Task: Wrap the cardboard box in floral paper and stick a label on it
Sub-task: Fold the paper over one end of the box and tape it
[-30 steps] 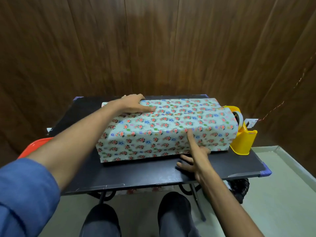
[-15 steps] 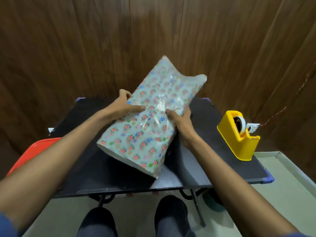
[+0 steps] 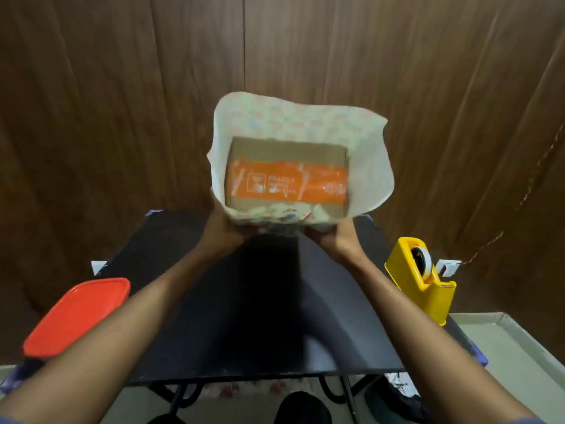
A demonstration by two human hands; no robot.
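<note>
The cardboard box (image 3: 287, 175) is held up on end above the black table (image 3: 244, 316), its open end facing me. Orange tape with white print crosses that brown end. Floral paper (image 3: 363, 148) sleeves the box and flares out past the end as a loose white collar. My left hand (image 3: 224, 231) grips the lower left side of the wrapped box and my right hand (image 3: 333, 237) grips the lower right side. Fingers of both hands are mostly hidden behind the paper. No label is in sight.
A yellow tape dispenser (image 3: 425, 283) stands at the table's right edge. An orange plastic lid (image 3: 76, 316) lies at the left edge. A dark wood panel wall (image 3: 122, 102) rises right behind the table. My knees show below the front edge.
The wrapped box was lying flat on the table, then got tilted up. Now both hands have stood it on end with its open end turned toward me.
</note>
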